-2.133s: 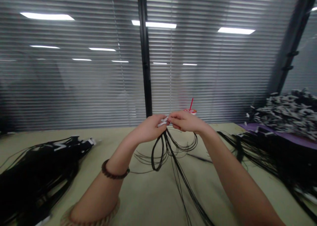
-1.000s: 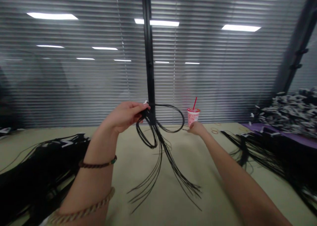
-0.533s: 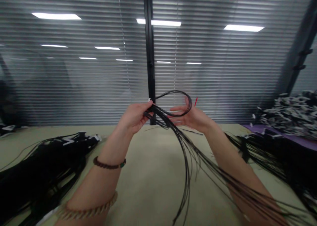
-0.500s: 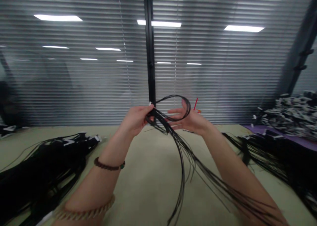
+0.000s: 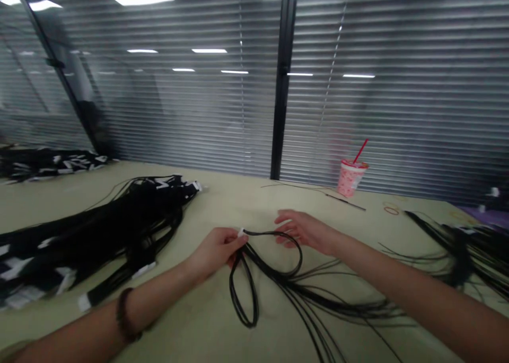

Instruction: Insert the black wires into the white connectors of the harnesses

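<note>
My left hand [image 5: 214, 251] is closed on a bundle of thin black cords [image 5: 278, 288] near a small white tag [image 5: 240, 233] at their gathered end. The cords form a narrow loop [image 5: 243, 299] below that hand and a wider loop [image 5: 292, 251] toward my right hand. Their long ends trail across the table to the lower right. My right hand [image 5: 304, 231] is open, palm down, with its fingers spread just over the wider loop. It holds nothing that I can see.
A heap of black cords with white tags [image 5: 119, 230] lies left on the beige table [image 5: 238, 193]. More black cords [image 5: 461, 251] lie right. Behind stand a pink cup with a red straw [image 5: 352, 178], a loose thin cord [image 5: 330, 193] and rubber bands [image 5: 392, 210], before slatted blinds.
My view has swung down and rightward. Both hands have dropped from mid-air to just above the table, and the cords now lie on the table. My left hand still grips them.
</note>
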{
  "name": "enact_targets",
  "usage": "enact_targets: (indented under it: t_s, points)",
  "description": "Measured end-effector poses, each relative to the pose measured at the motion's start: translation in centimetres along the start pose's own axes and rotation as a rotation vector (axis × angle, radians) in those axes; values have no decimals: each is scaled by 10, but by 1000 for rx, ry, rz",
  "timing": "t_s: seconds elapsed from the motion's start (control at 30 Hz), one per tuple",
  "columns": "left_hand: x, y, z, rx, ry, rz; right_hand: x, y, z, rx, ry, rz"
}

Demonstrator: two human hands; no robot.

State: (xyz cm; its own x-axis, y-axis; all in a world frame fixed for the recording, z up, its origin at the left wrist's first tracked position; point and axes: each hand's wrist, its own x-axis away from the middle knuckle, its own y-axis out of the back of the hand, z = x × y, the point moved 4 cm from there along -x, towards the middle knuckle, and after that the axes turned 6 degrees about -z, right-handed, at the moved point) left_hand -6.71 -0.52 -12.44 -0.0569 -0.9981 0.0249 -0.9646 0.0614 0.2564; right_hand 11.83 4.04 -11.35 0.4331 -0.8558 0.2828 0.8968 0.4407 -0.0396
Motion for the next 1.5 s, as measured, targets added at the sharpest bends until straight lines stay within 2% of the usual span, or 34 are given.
enact_targets:
  t_s: [0.1,0.2,0.43,0.5,0.7,0.83,1.1,1.2,1.37,1.5]
  points:
    - [6,-2,-2,-5,-40,53,14,-23,-12,170,172,52]
    - [7,-3,-5,9,-83,105,20,-28,-23,214,301,75]
    - [15,-18,-3,110,-125,319,17,10,-24,-29,250,124]
    - [16,-21,-1,148,-98,327,13,21,-20,-117,266,105]
    - [11,-20,-1,124,-65,173,-4,39,-11,-247,357,-14]
    - [8,-16,-1,138,-47,87,-7,37,-14,-169,353,-54]
    - [-11,-3,8,361,-50,-149,-9,34,-21,40,418,-151]
    - [-15,1,7,391,-50,-154,-6,30,-18,145,433,-130]
    - [-12,2,4,420,-53,-74,8,21,-13,357,419,-19]
    - [-7,1,2,409,-58,-40,17,14,-12,670,464,-26]
